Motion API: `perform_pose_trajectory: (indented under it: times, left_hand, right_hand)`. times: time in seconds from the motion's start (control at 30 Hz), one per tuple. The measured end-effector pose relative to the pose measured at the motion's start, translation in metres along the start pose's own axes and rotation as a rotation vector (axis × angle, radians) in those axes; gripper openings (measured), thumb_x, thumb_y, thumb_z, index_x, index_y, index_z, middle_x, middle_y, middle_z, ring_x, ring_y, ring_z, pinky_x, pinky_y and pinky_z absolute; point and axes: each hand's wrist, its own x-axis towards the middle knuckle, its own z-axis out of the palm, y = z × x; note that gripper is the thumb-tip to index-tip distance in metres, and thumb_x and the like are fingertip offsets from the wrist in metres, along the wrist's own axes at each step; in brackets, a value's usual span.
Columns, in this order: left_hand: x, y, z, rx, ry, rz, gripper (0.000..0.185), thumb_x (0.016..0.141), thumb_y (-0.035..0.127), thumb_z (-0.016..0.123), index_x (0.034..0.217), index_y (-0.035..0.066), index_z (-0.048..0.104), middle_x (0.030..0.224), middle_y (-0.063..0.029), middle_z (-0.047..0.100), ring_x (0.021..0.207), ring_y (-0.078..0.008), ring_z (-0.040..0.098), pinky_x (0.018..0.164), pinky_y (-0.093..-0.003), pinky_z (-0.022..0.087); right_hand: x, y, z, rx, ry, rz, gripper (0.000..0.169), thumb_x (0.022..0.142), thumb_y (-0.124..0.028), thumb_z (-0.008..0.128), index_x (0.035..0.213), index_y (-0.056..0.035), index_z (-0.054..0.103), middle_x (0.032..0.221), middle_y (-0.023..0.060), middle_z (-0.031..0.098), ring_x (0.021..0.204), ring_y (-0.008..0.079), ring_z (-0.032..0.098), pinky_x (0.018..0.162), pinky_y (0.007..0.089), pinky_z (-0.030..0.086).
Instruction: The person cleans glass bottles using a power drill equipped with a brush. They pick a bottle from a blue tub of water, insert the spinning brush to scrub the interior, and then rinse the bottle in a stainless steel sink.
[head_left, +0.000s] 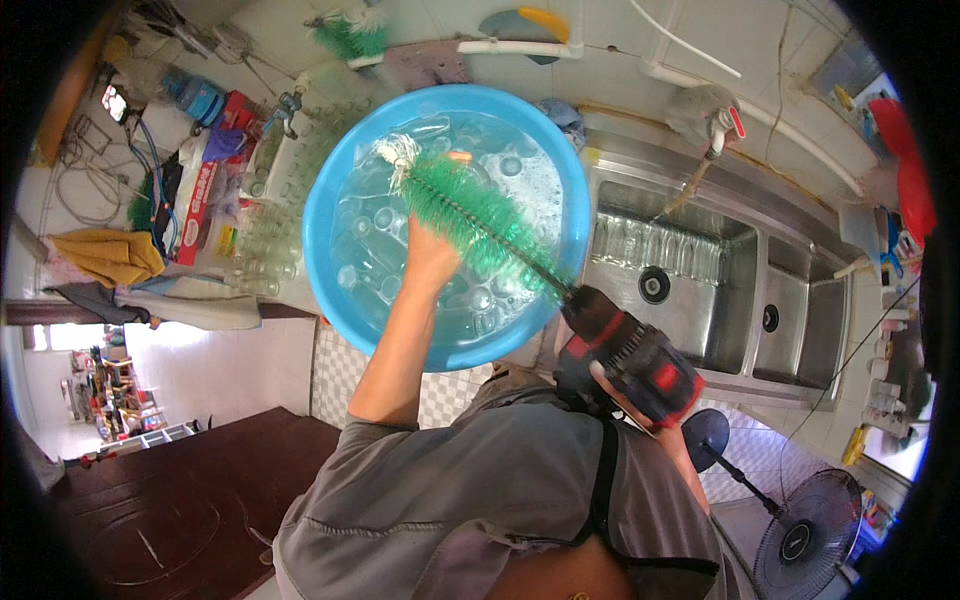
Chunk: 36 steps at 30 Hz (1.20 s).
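Observation:
My right hand grips a black and red cordless drill in front of my body. From its chuck a twisted-wire bottle brush with green bristles and a white tufted tip reaches over a blue plastic basin. Cloudy, foamy water and several clear glass bottles fill the basin. My left hand is inside the rim, partly behind the bristles. Its fingertips show beyond the brush, curled around a clear bottle; most of that bottle is hidden.
A steel double sink holds a row of clear bottles at right, under a tap. More glassware stands left of the basin. Another green brush lies behind it. A pedestal fan stands lower right.

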Motion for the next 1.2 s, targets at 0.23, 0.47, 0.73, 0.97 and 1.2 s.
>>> perform_pose_trajectory:
  times: [0.23, 0.47, 0.73, 0.97, 1.2]
  left_hand:
    - [-0.002, 0.021, 0.068, -0.172, -0.185, -0.090, 0.065, 0.068, -0.007, 0.074, 0.127, 0.009, 0.051, 0.119, -0.0005, 0.049, 0.113, -0.0127, 0.048, 0.099, -0.0275, 0.038]
    - [-0.010, 0.015, 0.200, -0.420, -0.312, -0.266, 0.051, 0.079, -0.001, 0.076, 0.119, 0.006, 0.044, 0.124, -0.0084, 0.053, 0.115, -0.0198, 0.053, 0.098, -0.0345, 0.047]
    - [-0.054, -0.143, 0.443, -0.735, -0.268, -1.239, 0.036, 0.090, 0.040, 0.064, 0.103, 0.006, 0.058, 0.090, -0.0059, 0.062, 0.077, -0.0191, 0.062, 0.070, -0.0323, 0.056]
    - [-0.094, -0.355, 0.589, -0.549, -0.133, -1.401, 0.052, 0.082, 0.054, 0.071, 0.077, 0.004, 0.056, 0.062, -0.0039, 0.053, 0.061, -0.0151, 0.054, 0.050, -0.0252, 0.042]
    - [-0.114, -0.367, 0.653, -0.266, -0.134, -1.137, 0.039, 0.077, 0.036, 0.082, 0.088, 0.010, 0.055, 0.077, -0.0026, 0.058, 0.068, -0.0163, 0.056, 0.060, -0.0296, 0.049]
  right_hand:
    - [-0.011, 0.010, -0.009, -0.285, 0.111, 0.124, 0.029, 0.081, -0.030, 0.069, 0.098, -0.0072, 0.067, 0.091, 0.0112, 0.067, 0.084, 0.0294, 0.064, 0.075, 0.0372, 0.050]
    - [-0.093, 0.057, -0.072, 0.984, 0.523, 0.514, 0.036, 0.076, -0.015, 0.065, 0.104, 0.0016, 0.051, 0.056, 0.0017, 0.045, 0.046, 0.0111, 0.041, 0.048, 0.0253, 0.033]
    - [-0.174, 0.126, -0.074, 1.604, 0.795, 0.380, 0.039, 0.078, -0.026, 0.071, 0.098, 0.0015, 0.052, 0.052, 0.0020, 0.043, 0.044, 0.0140, 0.041, 0.047, 0.0300, 0.035]
    - [-0.176, 0.195, -0.080, 1.446, 0.597, 0.573, 0.040, 0.070, -0.027, 0.076, 0.095, -0.0012, 0.058, 0.060, 0.0032, 0.052, 0.049, 0.0139, 0.049, 0.049, 0.0278, 0.038]
    - [-0.137, 0.242, -0.122, 0.868, 0.396, 0.465, 0.038, 0.071, -0.022, 0.077, 0.104, -0.0045, 0.069, 0.080, 0.0013, 0.068, 0.070, 0.0172, 0.065, 0.071, 0.0301, 0.049]
